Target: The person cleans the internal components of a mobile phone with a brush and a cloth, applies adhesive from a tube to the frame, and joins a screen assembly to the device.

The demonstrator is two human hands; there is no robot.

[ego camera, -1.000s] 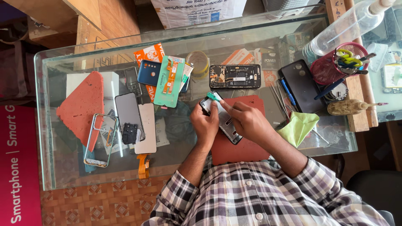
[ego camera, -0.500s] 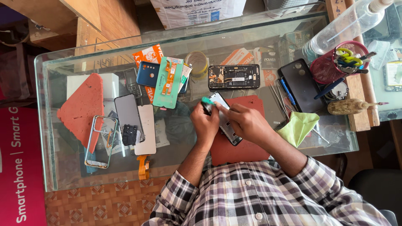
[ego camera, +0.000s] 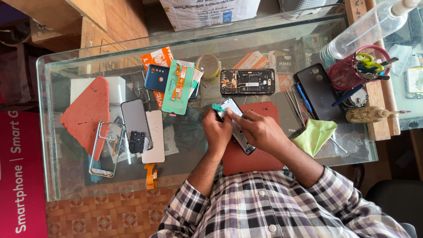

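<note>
Phone: you have the opened phone over the red mat, near the counter edge closest to you.
Left hand: your left hand is wrapped round the phone's upper end.
Right hand: your right hand presses on it, pinching a small teal tool.
Risk: the tool may slip and scratch the panel, I judge, if your grip shifts.
Packages: orange packet and green card lie left of the mat, further from you; a white printed bag beyond the counter; a red sign far left.
</note>
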